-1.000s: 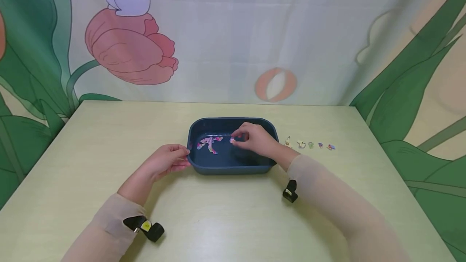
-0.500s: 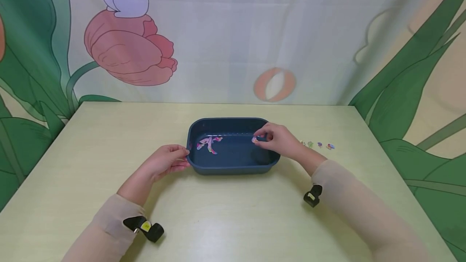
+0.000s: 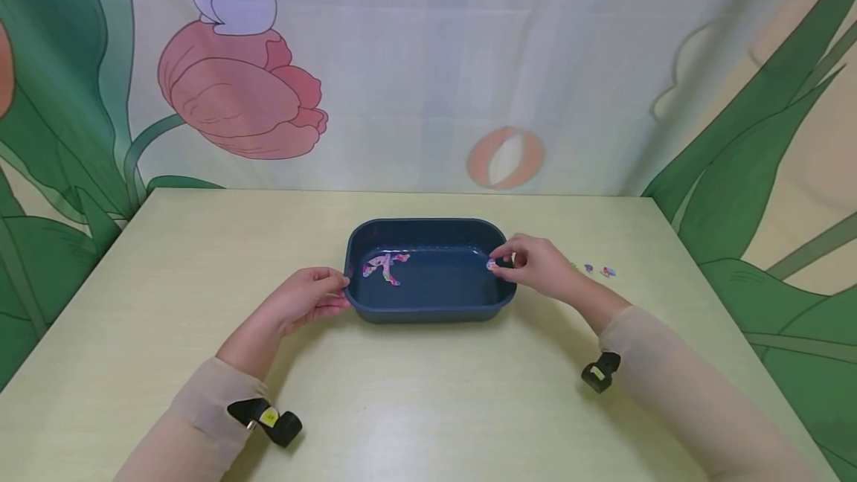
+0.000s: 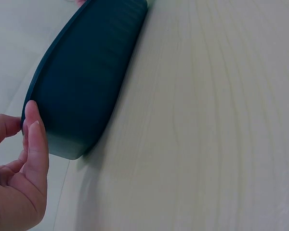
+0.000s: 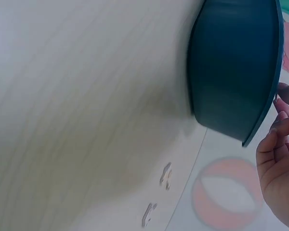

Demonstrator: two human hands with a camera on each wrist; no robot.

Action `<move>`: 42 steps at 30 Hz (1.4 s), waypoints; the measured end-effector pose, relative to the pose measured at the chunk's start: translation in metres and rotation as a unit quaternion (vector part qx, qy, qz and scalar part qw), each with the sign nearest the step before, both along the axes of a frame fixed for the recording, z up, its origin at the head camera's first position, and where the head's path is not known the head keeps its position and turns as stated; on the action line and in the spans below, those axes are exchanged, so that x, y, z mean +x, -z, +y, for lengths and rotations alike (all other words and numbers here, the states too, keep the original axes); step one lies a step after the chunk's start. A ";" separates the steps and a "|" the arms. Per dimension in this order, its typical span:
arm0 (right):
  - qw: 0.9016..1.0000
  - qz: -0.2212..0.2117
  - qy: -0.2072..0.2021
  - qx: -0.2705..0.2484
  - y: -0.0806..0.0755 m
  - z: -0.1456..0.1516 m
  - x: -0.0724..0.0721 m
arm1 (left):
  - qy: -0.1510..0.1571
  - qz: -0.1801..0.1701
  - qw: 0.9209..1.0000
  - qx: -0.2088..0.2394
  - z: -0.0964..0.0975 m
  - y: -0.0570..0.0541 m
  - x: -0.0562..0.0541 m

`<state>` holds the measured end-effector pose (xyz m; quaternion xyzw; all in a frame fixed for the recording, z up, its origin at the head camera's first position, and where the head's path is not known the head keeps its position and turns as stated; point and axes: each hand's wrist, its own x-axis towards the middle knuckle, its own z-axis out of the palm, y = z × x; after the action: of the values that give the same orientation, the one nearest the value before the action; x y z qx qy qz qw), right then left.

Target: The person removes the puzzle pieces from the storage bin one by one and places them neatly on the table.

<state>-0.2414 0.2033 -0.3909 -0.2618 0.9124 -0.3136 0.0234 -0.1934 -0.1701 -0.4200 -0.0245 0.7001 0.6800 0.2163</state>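
A dark blue rectangular tray (image 3: 435, 285) sits on the table. My left hand (image 3: 309, 302) pinches its left rim between thumb and fingers; the left wrist view shows the same hold on the tray's wall (image 4: 82, 77). Inside, at the left end, several pink, multicoloured stickers (image 3: 384, 266) lie bunched together. Over the right end, my right hand (image 3: 538, 266) pinches a small pink-and-white sticker (image 3: 492, 264) between thumb and fingertips. In the right wrist view that hand (image 5: 284, 163) is at the tray's rim, and the sticker is hidden there.
Right of the tray, small stickers (image 3: 608, 271) lie in a row on the pale wooden table (image 3: 428, 393), partly covered by my right hand and wrist. Two of them (image 5: 166, 176) show in the right wrist view. A printed cloth (image 3: 402, 80) hangs behind the table.
My right hand has moved right, from the tray's middle to its right end, carrying the small sticker. It now covers more of the row beyond. The left hand and tray stay put.
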 end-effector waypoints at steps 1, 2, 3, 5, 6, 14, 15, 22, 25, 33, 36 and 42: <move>1.000 -0.001 0.003 0.000 0.000 0.003 0.001 | 0.001 0.000 1.000 0.001 0.000 0.000 0.000; 1.000 -0.001 0.005 -0.001 0.000 0.006 0.001 | 0.001 -0.001 1.000 0.001 0.000 0.000 0.000; 1.000 -0.003 0.008 -0.002 0.001 0.010 0.001 | 0.001 -0.001 1.000 0.001 0.000 0.000 0.000; 1.000 -0.003 0.016 0.000 0.001 0.017 0.001 | 0.001 -0.002 1.000 0.000 0.001 0.000 0.000; 1.000 -0.002 0.019 0.001 0.001 0.021 0.000 | 0.001 -0.002 1.000 0.001 0.001 0.000 0.000; 0.998 -0.030 0.060 0.018 0.006 0.044 0.000 | 0.003 0.001 1.000 0.001 0.000 0.000 0.000; 0.997 -0.033 0.065 0.018 0.006 0.046 0.000 | 0.002 0.002 1.000 -0.001 0.000 0.000 0.000; 0.993 -0.073 0.085 0.025 0.017 0.058 0.002 | 0.003 0.003 1.000 -0.001 0.001 -0.001 0.000; 0.992 -0.091 0.078 0.039 0.026 0.062 0.001 | 0.002 0.004 1.000 0.000 0.000 0.000 0.000; 0.992 -0.101 0.042 0.061 0.042 0.062 -0.002 | 0.000 -0.002 1.000 0.005 -0.001 0.003 0.000; 0.991 -0.104 0.038 0.072 0.043 0.061 -0.003 | 0.001 0.000 1.000 0.010 -0.001 0.003 0.000; 0.989 -0.111 0.045 0.086 0.040 0.059 -0.003 | 0.004 0.004 1.000 0.008 0.000 0.002 -0.001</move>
<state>-0.2442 0.2627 -0.4307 -0.1813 0.9385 -0.2622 0.1324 -0.1939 -0.1704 -0.4222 -0.0171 0.6957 0.6849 0.2159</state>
